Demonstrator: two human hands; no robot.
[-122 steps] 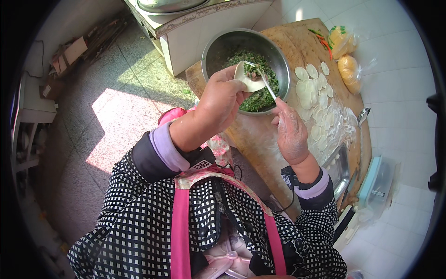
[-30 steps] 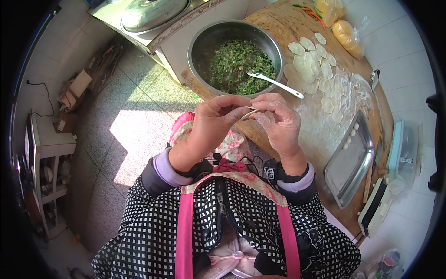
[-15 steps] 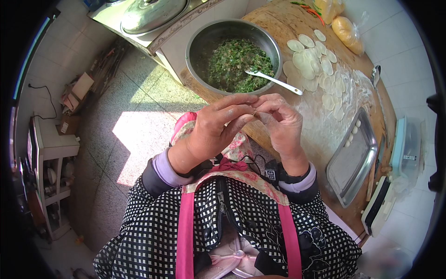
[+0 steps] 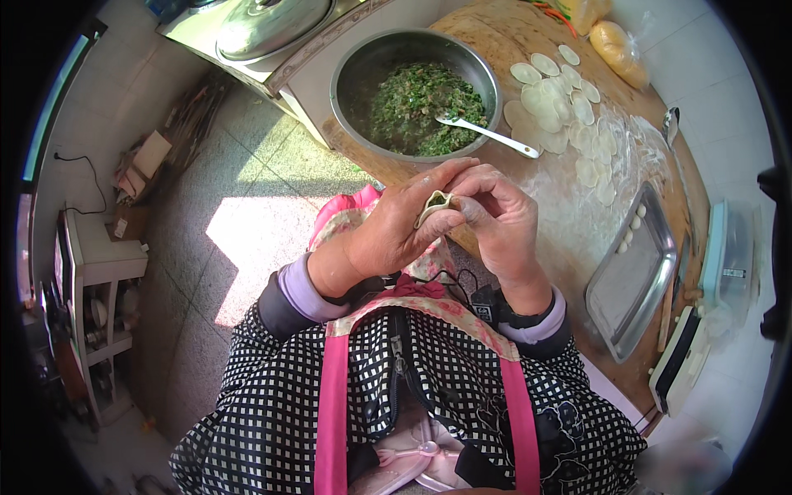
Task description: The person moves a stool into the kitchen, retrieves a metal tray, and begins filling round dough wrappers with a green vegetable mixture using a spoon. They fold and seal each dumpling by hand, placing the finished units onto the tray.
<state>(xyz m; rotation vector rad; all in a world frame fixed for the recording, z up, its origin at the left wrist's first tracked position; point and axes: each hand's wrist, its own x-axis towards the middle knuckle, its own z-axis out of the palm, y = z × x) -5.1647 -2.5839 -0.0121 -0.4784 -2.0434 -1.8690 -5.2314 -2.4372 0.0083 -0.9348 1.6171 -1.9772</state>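
Between my two hands is a dumpling [image 4: 435, 203], its pale wrapper partly folded with green filling showing in the opening. My left hand [image 4: 394, 216] cradles it, thumb along the near side. The fingers of my right hand [image 4: 501, 224] pinch the wrapper's right edge. Just beyond my hands stands a large steel bowl [image 4: 346, 124] holding chopped green filling [image 4: 421, 103]. A white spoon [image 4: 499, 142] rests in the filling, its handle over the bowl's right rim. Round dough wrappers [image 4: 540, 103] lie overlapped on the floured wooden board to the right.
A metal tray [image 4: 615, 318] with several small dumplings [image 4: 631, 231] sits at the right of the wooden board [image 4: 470, 37]. Beyond are a bag of yellow food [image 4: 617, 54] and red peppers [image 4: 551, 14]. A lidded pot [image 4: 272, 29] stands far left; a light-blue plastic box [image 4: 722, 256] is at right.
My left hand has turned so the dumpling's opening and green filling now show. Both hands stay together in front of the bowl. The view has shifted slightly.
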